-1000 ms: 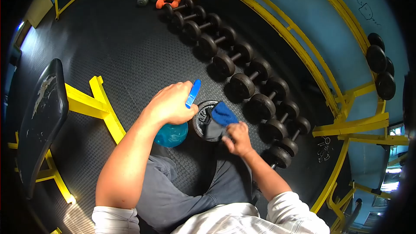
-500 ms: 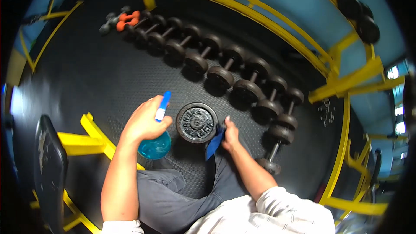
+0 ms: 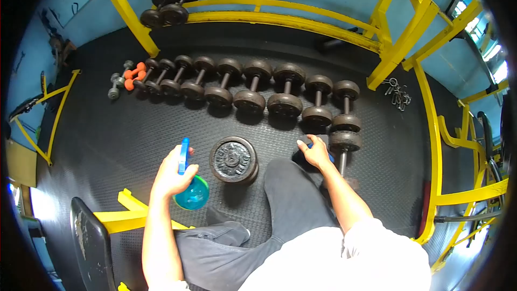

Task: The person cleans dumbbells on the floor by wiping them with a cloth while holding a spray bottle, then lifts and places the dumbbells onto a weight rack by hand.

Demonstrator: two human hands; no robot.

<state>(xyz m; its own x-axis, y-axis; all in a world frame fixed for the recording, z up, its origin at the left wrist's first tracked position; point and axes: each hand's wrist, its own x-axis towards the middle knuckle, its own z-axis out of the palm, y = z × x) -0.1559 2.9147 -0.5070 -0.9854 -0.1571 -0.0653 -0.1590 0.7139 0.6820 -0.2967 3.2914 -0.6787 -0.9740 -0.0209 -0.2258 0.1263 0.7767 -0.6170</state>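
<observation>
In my left hand (image 3: 171, 171) is a spray bottle with a blue trigger head and a see-through teal body (image 3: 193, 194), my fingers wrapped round its neck. A black dumbbell (image 3: 233, 159) stands on end on the floor, its embossed plate facing up, just right of the bottle. My right hand (image 3: 316, 152) is apart from this dumbbell, over to the right near the end of the dumbbell row. Bunched beneath its fingers is a dark blue cloth (image 3: 301, 157), mostly hidden by the hand.
Dark dumbbells (image 3: 249, 101) lie in a row across the black rubber floor (image 3: 107, 145). Orange and grey small dumbbells (image 3: 134, 75) are at its left end. A yellow rack (image 3: 280, 18) stands behind, and a black-padded bench (image 3: 91, 242) at left. Metal clips (image 3: 397, 94) lie at right.
My right hand has moved right with the cloth, away from the standing dumbbell toward the row. The left hand still holds the spray bottle. The head view has turned and shifted.
</observation>
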